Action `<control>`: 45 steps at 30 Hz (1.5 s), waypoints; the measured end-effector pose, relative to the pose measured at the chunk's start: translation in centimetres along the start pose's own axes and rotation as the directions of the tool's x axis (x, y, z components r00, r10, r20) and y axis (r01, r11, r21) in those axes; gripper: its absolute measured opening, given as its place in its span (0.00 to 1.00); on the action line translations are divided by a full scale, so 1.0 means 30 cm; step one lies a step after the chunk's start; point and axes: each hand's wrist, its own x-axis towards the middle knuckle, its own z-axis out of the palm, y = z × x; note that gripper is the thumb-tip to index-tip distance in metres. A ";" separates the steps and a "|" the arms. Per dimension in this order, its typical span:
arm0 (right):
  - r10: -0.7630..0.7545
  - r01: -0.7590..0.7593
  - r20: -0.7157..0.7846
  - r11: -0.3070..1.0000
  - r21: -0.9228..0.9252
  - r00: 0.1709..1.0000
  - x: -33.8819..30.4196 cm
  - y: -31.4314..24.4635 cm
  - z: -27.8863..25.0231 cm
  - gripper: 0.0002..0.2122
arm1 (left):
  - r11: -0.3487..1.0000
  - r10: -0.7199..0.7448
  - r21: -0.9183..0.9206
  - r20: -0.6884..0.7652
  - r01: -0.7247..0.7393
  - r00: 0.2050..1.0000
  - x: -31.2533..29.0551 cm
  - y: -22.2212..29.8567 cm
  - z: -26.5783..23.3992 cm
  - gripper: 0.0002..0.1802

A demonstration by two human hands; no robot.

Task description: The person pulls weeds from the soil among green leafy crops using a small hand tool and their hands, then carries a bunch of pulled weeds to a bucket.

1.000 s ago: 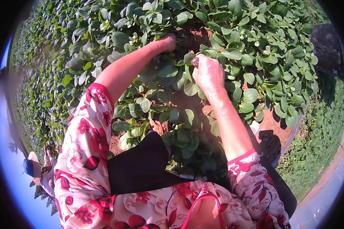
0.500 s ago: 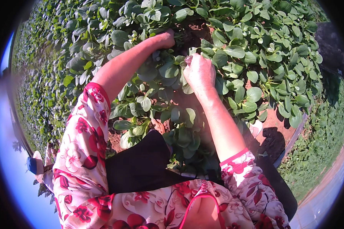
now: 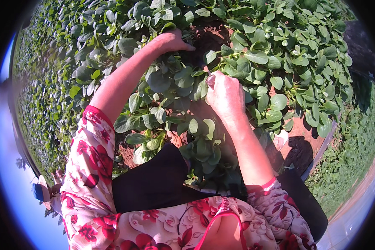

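Leafy green plants with rounded leaves point(image 3: 158, 81) grow thickly around both hands. My left hand point(image 3: 173, 41) reaches into them at the upper middle, its thumb stretched out to the right beside a gap of bare reddish soil point(image 3: 210, 37). Leaves and shade hide most of its fingers, and nothing shows in its grasp. My right hand point(image 3: 227, 93) is closed, lower and to the right, over the leaves. A brownish-grey, rounded handle end point(image 3: 211, 81) sticks out of its fist; the rest of that tool is hidden, so I cannot tell its kind.
The plant bed stretches away on the left and upper right. My dark-clad knee point(image 3: 152, 179) rests among low plants. Right of me are reddish soil point(image 3: 304, 146), a bed edge and a grassy green strip point(image 3: 341, 166). A person in a hat point(image 3: 40, 189) is at the far left.
My left hand has shifted slightly up and left, and its thumb has come away from the fingers. My right hand has moved down and to the right, still closed.
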 end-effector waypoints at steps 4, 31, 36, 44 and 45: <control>0.018 -0.021 0.038 0.998 0.064 0.999 0.017 -0.030 -0.007 0.05 | 0.948 0.165 0.262 0.085 -0.182 0.983 0.057 -0.073 0.136 0.41; 0.061 -0.054 -0.030 0.982 0.182 0.998 -0.009 -0.031 -0.020 0.05 | 0.605 0.038 -0.795 0.073 0.035 0.997 -0.169 0.053 -0.136 0.16; -0.075 0.051 0.248 0.994 0.101 0.966 -0.071 -0.028 -0.024 0.05 | 0.534 -0.081 -0.831 -0.233 -0.155 0.969 -0.258 -0.053 -0.255 0.12; -0.094 0.088 0.132 0.995 0.051 0.987 -0.098 -0.048 -0.047 0.04 | 0.893 0.138 -0.316 -0.484 -0.319 0.864 -0.390 0.097 -0.224 0.13; -0.073 0.070 0.075 0.997 0.046 0.995 -0.087 -0.045 -0.059 0.04 | 0.940 0.134 -0.246 -0.376 -0.238 0.917 -0.340 0.115 -0.183 0.17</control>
